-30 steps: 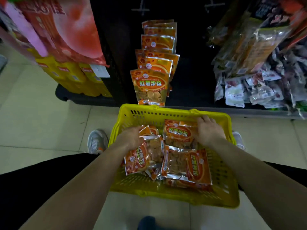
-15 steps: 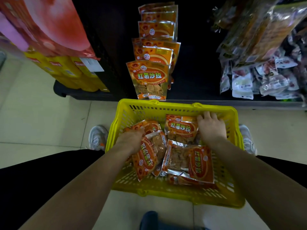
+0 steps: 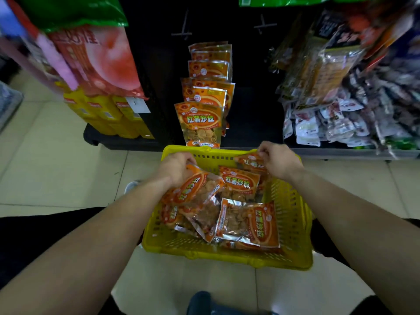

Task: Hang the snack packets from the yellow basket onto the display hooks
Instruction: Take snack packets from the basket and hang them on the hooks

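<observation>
Crouched over the basket (image 3: 293,214) on the floor (image 3: 56,167), just below the rack. Gripped the left packet (image 3: 193,189) in the left hand (image 3: 176,169), fingers curled round its upper end, packet tilted and partly raised off the heap. Pinched the top edge of the right packet (image 3: 250,163) in the right hand (image 3: 278,162), up against the basket's far rim. Held the hands apart, one toward each far corner. Left several loose packets (image 3: 250,223) lying flat and overlapping inside. Could not tell whether the left hand held one packet or two.

Judged as the pick-up step, with hanging not yet begun. Called for a pinch at the top seam, beside the hang hole, leaving the hole free for the hook. Called for lifting straight up and clear of the heap, to avoid dragging a neighbour along on slippery foil. Would pay to turn each packet upright and face out before reaching, matching the hung packets (image 3: 200,121) just beyond the basket. Looked crowded on the low front row; looked bare on two hooks (image 3: 183,30) higher on the dark panel, so probably the better targets. Would need threading one packet at a time, the other parked in its hand, rather than forcing and tearing a hole.
</observation>
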Demonstrator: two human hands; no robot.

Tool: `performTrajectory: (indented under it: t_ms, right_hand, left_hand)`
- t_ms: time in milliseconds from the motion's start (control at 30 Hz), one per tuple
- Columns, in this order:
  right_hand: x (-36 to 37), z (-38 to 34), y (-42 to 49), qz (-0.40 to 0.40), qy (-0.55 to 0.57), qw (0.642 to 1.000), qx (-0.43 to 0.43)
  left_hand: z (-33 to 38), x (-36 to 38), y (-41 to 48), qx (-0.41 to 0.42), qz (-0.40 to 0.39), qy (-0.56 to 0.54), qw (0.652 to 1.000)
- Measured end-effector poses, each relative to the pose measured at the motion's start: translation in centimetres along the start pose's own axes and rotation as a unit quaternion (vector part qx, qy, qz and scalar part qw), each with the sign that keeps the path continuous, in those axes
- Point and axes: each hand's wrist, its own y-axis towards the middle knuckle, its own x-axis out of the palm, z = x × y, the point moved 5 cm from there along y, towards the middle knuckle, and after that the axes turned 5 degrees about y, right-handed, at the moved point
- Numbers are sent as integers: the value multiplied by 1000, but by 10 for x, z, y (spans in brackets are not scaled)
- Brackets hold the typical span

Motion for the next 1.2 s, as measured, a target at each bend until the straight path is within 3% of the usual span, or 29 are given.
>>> performTrajectory:
  t_ms: [233, 400, 600, 833, 1033, 1200]
  right_hand:
    - [-104, -69, -27, 16, 23, 989, -145]
    - [-155, -104, -56, -5, 50, 982, -181]
    - [-133, -116, -71, -43, 48, 979, -192]
    - [-116, -134, -37, -10, 102, 975, -199]
    - [-101, -125, -4, -41, 160, 972, -168]
    - [-92, -118, 13, -74, 118, 976, -168]
  left_hand:
    - [28, -91, -27, 51, 63, -11, 997]
    - [51, -141, -44, 100, 92, -78, 988]
    - [77, -150, -60, 173, 75, -184, 965]
    - [106, -132, -48, 213, 63, -207, 953]
    - [125, -126, -16, 209, 31, -195, 958]
    - [112, -129, 5, 184, 16, -221, 958]
